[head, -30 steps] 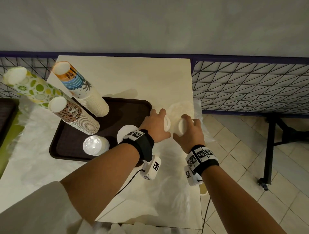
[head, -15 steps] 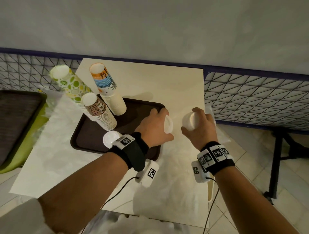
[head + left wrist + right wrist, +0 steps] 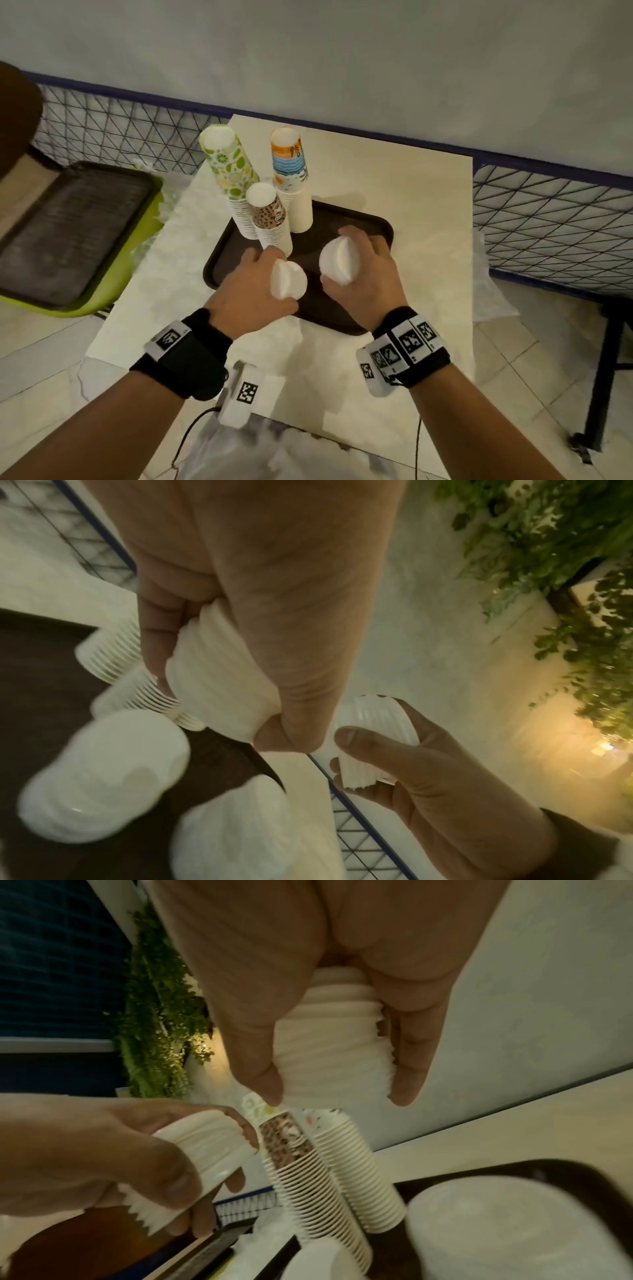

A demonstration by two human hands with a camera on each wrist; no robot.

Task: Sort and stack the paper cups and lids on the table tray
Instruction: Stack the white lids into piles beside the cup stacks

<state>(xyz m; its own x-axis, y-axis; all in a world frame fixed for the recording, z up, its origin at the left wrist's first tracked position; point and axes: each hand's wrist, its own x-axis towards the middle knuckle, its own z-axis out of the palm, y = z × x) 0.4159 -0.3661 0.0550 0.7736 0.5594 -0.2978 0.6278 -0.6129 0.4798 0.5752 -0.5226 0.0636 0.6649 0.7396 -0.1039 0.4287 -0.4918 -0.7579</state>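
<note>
My left hand (image 3: 251,291) grips a short stack of white lids (image 3: 288,279) on its side, just above the near part of the dark brown tray (image 3: 378,224). My right hand (image 3: 368,270) grips a second stack of white lids (image 3: 337,262) beside it, also over the tray; the two stacks are a little apart. Three tall cup stacks stand at the tray's far left: lime-patterned (image 3: 228,168), ocean-patterned (image 3: 291,169) and leopard-patterned (image 3: 269,214). In the left wrist view, two more lid stacks (image 3: 103,775) sit on the tray below my hands.
The cream table (image 3: 421,178) ends close to my body and at the right. Crumpled clear plastic (image 3: 491,274) hangs off its right side. A wire mesh fence (image 3: 548,219) runs behind. A green seat carrying a dark tray (image 3: 68,233) stands to the left.
Both hands have carried their lid stacks from the plastic at the table's right side leftwards and up, over the tray. The head view has swung so the tray sits central.
</note>
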